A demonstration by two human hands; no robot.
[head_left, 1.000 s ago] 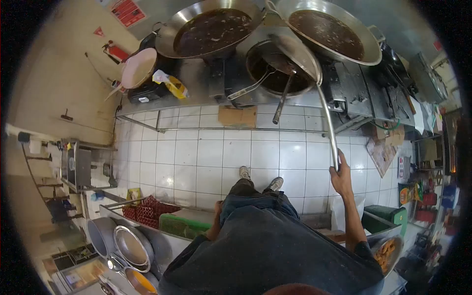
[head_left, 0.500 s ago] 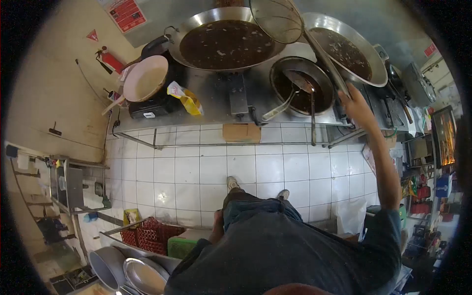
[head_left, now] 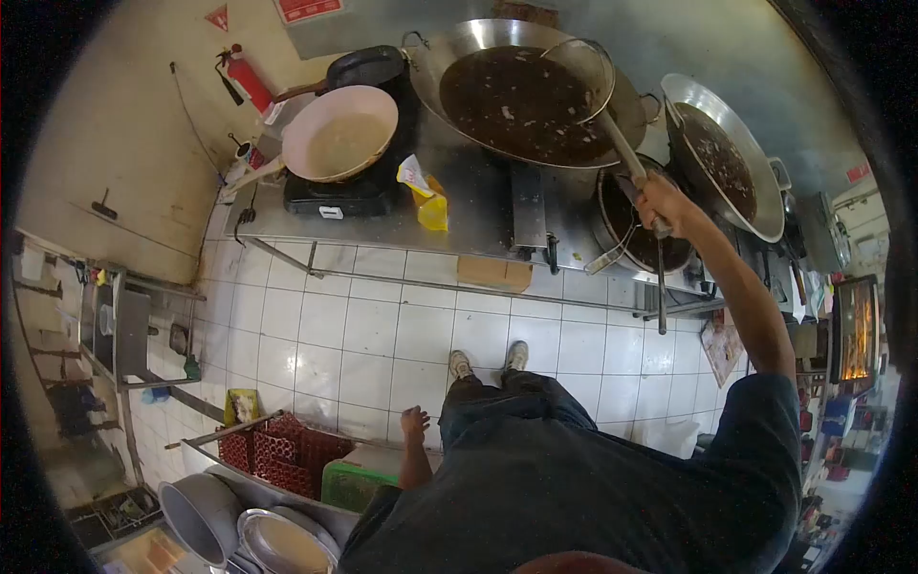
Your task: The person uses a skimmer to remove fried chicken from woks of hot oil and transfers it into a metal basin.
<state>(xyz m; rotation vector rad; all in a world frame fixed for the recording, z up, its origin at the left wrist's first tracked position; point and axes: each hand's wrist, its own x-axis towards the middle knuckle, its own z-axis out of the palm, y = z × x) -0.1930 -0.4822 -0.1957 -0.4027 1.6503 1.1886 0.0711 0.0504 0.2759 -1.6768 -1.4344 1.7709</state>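
Note:
My right hand [head_left: 662, 203] is closed around the handle of a long strainer [head_left: 585, 80], whose round mesh head lies over the right part of the large wok [head_left: 521, 105] of dark liquid. Just below that hand stands a pot [head_left: 622, 230] with dark contents and utensils leaning in it. To the right is a second wok [head_left: 722, 158], also holding dark liquid. My left hand [head_left: 414, 421] hangs low beside my body, above the floor, with its fingers apart and nothing in it.
A pink pan [head_left: 339, 134] sits on a black burner [head_left: 335, 198] at the left, beside a yellow packet [head_left: 426, 194]. A fire extinguisher [head_left: 251, 82] hangs on the wall. Behind me are red crates [head_left: 287, 452] and metal pots [head_left: 201, 517].
The strainer has swung left and down, from above the gap between the woks to the large wok. The view has shifted left. My left hand has come away from my body.

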